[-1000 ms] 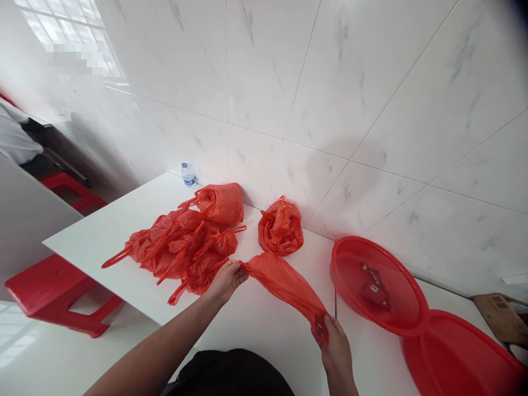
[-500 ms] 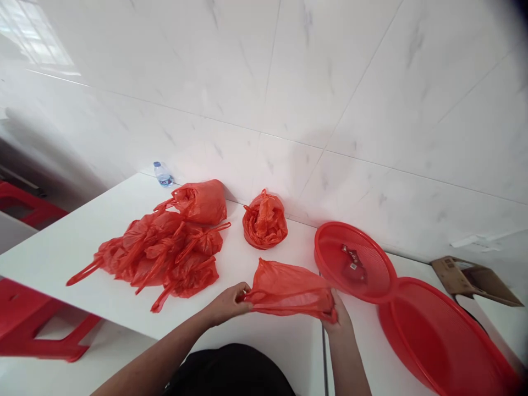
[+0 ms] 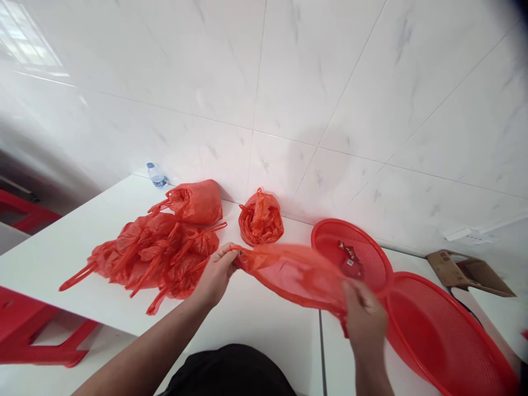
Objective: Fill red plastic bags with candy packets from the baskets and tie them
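A thin red plastic bag [image 3: 295,275] is stretched between my two hands above the white table. My left hand [image 3: 218,272] pinches its left end, and my right hand [image 3: 365,313], blurred by motion, grips the right end. Left of it lies a pile of knotted red plastic bags [image 3: 144,253], filled with something I cannot make out. Behind the stretched bag, a bundle of crumpled red bags [image 3: 261,217] stands by the wall. To the right, a round red basket [image 3: 322,247] holds a few small dark red packets [image 3: 352,264].
A larger red basket [image 3: 449,330] stands at the front right, with an open cardboard box [image 3: 466,269] behind it. A water bottle [image 3: 157,176] stands at the table's [image 3: 94,214] far left by the tiled wall. Red stools [image 3: 45,330] are beside the table.
My hands have moved apart and pulled the red bag wider. My left hand has risen a little, and my right hand has moved to the right. The view has shifted slightly.
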The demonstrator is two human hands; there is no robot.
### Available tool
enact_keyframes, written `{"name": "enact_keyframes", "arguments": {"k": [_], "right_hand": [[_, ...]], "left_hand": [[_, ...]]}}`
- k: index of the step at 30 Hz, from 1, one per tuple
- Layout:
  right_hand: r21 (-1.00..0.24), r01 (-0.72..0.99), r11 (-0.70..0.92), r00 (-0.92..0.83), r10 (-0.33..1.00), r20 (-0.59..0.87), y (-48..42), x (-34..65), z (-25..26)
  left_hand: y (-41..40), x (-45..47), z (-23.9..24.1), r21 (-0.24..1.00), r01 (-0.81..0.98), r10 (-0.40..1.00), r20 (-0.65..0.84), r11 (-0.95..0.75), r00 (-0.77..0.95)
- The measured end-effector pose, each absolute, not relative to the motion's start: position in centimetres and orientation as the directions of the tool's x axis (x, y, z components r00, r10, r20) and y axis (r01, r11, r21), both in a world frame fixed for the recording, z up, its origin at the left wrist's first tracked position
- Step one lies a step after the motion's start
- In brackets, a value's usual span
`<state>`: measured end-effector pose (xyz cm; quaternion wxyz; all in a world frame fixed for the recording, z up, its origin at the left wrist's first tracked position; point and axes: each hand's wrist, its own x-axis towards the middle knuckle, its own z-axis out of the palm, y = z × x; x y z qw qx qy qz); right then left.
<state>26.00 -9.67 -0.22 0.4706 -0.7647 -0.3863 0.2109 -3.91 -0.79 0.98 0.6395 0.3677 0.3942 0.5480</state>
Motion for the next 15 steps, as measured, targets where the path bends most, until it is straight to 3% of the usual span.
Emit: {"name": "enact_keyframes", "arguments": {"k": [2,3,5,8,10,12,15], "right_hand": [[-0.877,0.441,-0.188,0.605,0.784,0.136,-10.5,26.3,0.7],[-0.876,0.455,-0.161,0.558,0.818,0.139,-10.6,26.2,0.4],[-0.873,0.456,-0.173,0.39,0.921,0.021,-10.4,25.9,-1.5],[-0.884,0.351,-0.31,0.213,0.945,-0.247,-9.4,25.7,-4.7],[-0.909,0.157,-0.385,0.191,0.915,-0.354,-9.0,26.0,-5.8],[-0.919,-0.054,-0.392,0.239,0.888,-0.393,-9.0,26.5,-5.9],[-0.895,-0.208,-0.395,0.233,0.868,-0.438,-9.1,26.9,-5.5]], "left_hand": [[-1.3,-4.5,4.0,0.962,-0.272,0.969,0.102,-0.038,0.226],[-1.6,-4.9,4.8,0.978,-0.207,0.927,0.107,-0.032,0.359],[-1.8,-5.6,4.6,0.993,-0.072,0.841,-0.041,0.095,0.539],[-2.1,-6.5,1.8,0.95,0.079,0.763,-0.292,0.304,0.576],[-2.4,-6.7,-0.2,0.909,-0.037,0.767,-0.329,0.416,0.55],[-2.7,-6.5,-1.3,0.817,-0.281,0.796,-0.312,0.503,0.518],[-2.8,-5.8,-1.8,0.667,-0.519,0.83,-0.297,0.534,0.472]]}}
